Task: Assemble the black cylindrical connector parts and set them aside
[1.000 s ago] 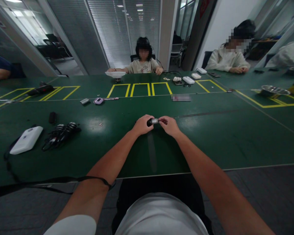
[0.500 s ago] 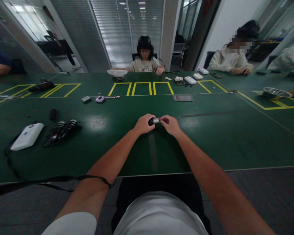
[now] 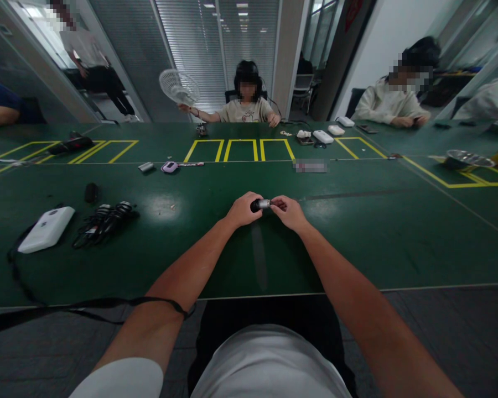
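Note:
My left hand [image 3: 244, 210] is closed around the black end of a small black-and-silver cylinder [image 3: 264, 204], held sideways over the green table [image 3: 216, 265]. The silver end points right and is partly bare. At that end, my right hand [image 3: 290, 212] has its fingertips pinched together. Whether they grip the cylinder's tip or some small part on it is too small to make out. The cylinder's exact kind does not show.
A white power bank [image 3: 47, 228], a coiled black cable [image 3: 103, 224] and a small black object [image 3: 91, 192] lie left. Further off are a lilac device [image 3: 170, 167] and a metal bowl [image 3: 468, 158]. Across the table, a person [image 3: 245, 108] holds a white fan [image 3: 178, 87].
My hands and the cylinder stay nearly where they were. The person opposite has raised the white fan off the table. A standing person at back left has come further into view.

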